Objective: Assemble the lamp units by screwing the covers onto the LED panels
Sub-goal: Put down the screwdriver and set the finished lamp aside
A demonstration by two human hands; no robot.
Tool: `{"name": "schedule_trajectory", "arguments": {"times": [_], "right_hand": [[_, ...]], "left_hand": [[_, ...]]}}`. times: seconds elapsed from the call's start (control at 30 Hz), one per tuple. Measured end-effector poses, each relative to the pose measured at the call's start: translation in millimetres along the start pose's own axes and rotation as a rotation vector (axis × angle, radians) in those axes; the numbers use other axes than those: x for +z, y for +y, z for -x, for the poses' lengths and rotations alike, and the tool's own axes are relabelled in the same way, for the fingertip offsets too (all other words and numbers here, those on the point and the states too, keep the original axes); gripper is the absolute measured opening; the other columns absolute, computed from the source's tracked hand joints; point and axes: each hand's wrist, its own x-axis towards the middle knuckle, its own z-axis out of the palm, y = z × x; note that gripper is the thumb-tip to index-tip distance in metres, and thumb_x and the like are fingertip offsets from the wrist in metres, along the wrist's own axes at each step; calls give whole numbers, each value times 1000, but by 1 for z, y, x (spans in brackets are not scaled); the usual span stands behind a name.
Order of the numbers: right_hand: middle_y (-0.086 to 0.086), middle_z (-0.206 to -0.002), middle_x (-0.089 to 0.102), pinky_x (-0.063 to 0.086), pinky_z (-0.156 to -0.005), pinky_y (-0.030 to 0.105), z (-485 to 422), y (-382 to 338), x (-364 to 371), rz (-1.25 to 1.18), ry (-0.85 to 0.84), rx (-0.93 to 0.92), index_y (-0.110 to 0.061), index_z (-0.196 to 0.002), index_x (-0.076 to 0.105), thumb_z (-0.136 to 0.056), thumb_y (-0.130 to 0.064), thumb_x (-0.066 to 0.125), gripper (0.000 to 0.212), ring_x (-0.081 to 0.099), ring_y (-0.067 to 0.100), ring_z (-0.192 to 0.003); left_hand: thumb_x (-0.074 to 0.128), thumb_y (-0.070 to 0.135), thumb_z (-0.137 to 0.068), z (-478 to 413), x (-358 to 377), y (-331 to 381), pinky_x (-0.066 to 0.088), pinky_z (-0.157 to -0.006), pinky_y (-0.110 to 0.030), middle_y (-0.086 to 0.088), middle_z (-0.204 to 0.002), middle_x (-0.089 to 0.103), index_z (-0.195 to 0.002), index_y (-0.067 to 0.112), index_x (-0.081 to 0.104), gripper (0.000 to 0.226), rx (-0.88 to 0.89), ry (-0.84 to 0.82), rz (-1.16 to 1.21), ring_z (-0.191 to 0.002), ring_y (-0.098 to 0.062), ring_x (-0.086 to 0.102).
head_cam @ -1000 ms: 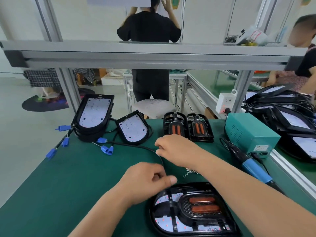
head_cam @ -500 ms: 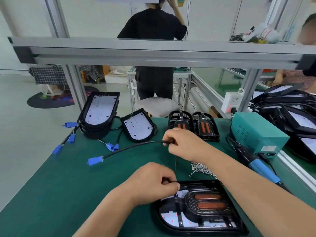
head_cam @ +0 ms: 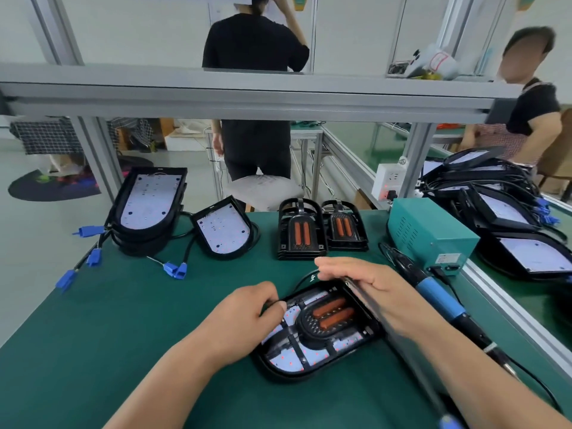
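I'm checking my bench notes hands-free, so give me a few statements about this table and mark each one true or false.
1. The nearest lamp unit has a cover on its LED panel. True.
2. The right hand holds the blue-handled screwdriver. False: it lies on the table, right of that hand.
3. The teal box sits left of the lamp unit. False: it sits to the right, further back.
4. Two black covers stand side by side beyond the lamp unit. True.

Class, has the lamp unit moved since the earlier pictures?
Yes: the lamp unit has turned anticlockwise, its right end swinging away toward the teal box.
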Motion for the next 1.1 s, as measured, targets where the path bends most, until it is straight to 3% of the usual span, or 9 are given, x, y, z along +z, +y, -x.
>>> {"name": "schedule_trajectory", "arguments": {"times": [0.1,0.3,0.37,0.43,0.53,0.6,0.7,0.87,1.1], "right_hand": [[-7,-150,59,32,-126,33,5,-3,6,302,-97,-119,-9,-139,69,-93,29,44,64,47,9,-146],[-13,-153,59,28,-126,32,16,-9,7,111,-16,-75,-16,-138,70,-98,-6,48,47,37,12,-154],[-26,-161,46,23,-126,20,14,-10,10,210,35,-28,-25,-152,57,-102,-23,57,50,28,1,-156],[-38,-164,26,19,-121,10,14,-10,16,274,134,70,-37,-165,33,-100,-37,65,73,19,-13,-154],[-35,-163,30,26,-116,15,13,-11,26,62,309,235,-39,-169,15,-88,-57,70,99,29,-21,-144],[-31,-156,46,36,-119,24,13,-17,32,-117,338,300,-45,-165,28,-84,-62,73,94,44,-18,-137],[-20,-134,71,51,-106,29,13,-25,43,-321,262,308,-51,-137,61,-92,-59,69,47,66,2,-123],[2,-122,78,61,-95,46,12,-33,56,-469,140,402,-23,-132,69,-97,-58,60,50,75,22,-108],[10,-115,79,63,-73,35,11,-33,59,-521,111,403,-20,-118,77,-93,-31,64,30,73,23,-88]], "left_hand": [[53,48,-102,0,1,-4,36,-54,-29,14,-62,53,-83,27,48,28,-27,23,33,-55,-8,40],[48,54,-98,0,3,-7,38,-56,-32,10,-62,49,-84,26,45,32,-42,56,126,-57,-7,37],[49,55,-97,-1,3,-9,38,-57,-33,10,-63,46,-84,23,45,34,-71,100,198,-58,-7,36],[51,51,-100,-3,3,-12,38,-58,-34,10,-65,45,-85,22,44,33,-103,151,261,-60,-7,36],[52,43,-106,-5,6,-13,38,-59,-33,9,-64,47,-85,24,45,29,-133,202,293,-59,-7,37],[51,41,-107,-5,9,-11,37,-57,-30,10,-62,48,-84,24,46,28,-159,243,311,-57,-5,37],[51,34,-108,-8,14,-5,35,-51,-21,14,-59,46,-84,19,46,29,-192,302,372,-53,-4,36],[50,34,-107,-10,21,3,35,-47,-17,18,-58,44,-85,17,45,29,-245,355,442,-53,-4,36],[54,41,-101,-11,22,3,38,-57,-38,5,-68,51,-82,26,50,24,-311,389,540,-60,-15,40]]}}
